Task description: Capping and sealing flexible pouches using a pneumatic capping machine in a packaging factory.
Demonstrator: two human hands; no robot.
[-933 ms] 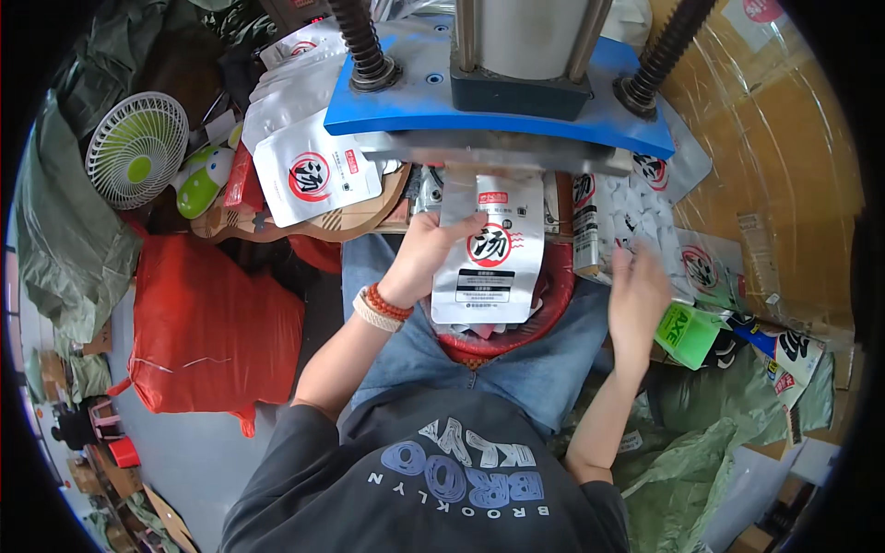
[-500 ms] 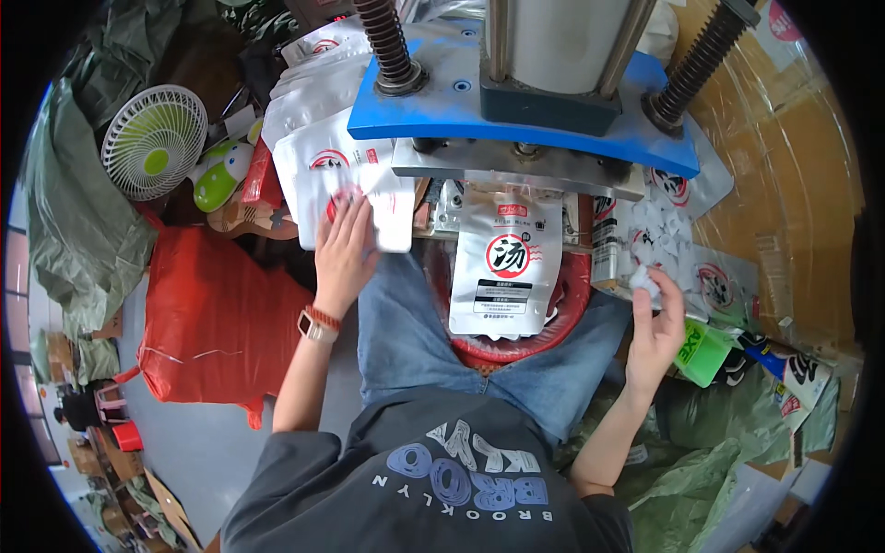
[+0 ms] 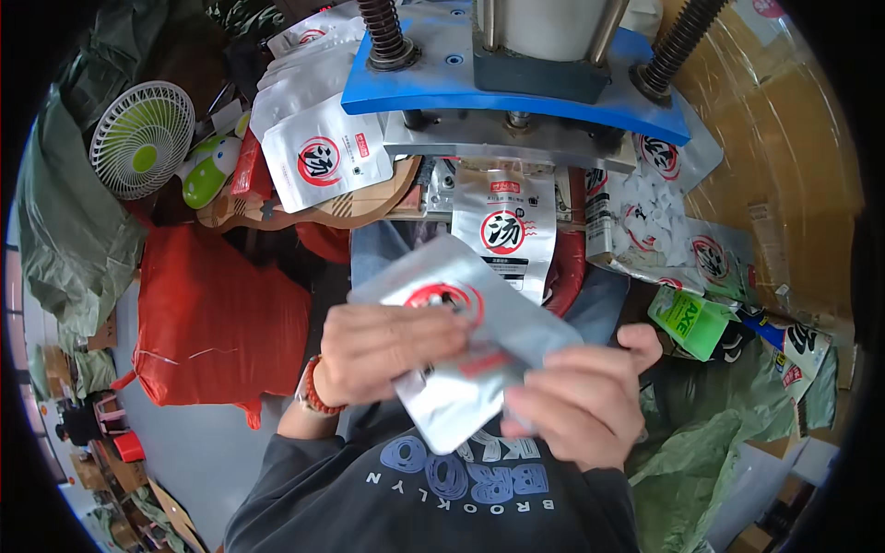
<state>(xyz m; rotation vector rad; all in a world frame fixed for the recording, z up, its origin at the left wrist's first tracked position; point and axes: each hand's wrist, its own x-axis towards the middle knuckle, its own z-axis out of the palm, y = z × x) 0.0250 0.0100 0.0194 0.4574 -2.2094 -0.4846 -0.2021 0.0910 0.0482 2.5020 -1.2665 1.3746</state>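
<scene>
A silver foil pouch point(image 3: 535, 313) with a red ring mark is tilted in front of my chest, blurred by motion. My left hand point(image 3: 369, 355) lies across it with the fingers on its printed face. My right hand point(image 3: 590, 396) grips its right-hand edge, thumb raised apart; whether a small white piece is also in those fingers, I cannot tell. Beyond my hands, a second pouch point(image 3: 505, 207) hangs out from under the metal bar point(image 3: 507, 138) of a blue press point(image 3: 516, 90). Left of the press lies a pile of similar pouches point(image 3: 304, 166).
Crumpled white pieces point(image 3: 656, 217) lie right of the press among more pouches. A red basin point(image 3: 570, 267) sits between my knees. At left are a fan point(image 3: 143, 138), a guitar-shaped wooden board point(image 3: 359, 207) and a red sack point(image 3: 221, 323). A green container point(image 3: 687, 323) stands at right.
My left hand has taken a pouch from the left pile and brought it to my chest. My right hand has come from the white pieces to its edge. The pouch under the press stays there.
</scene>
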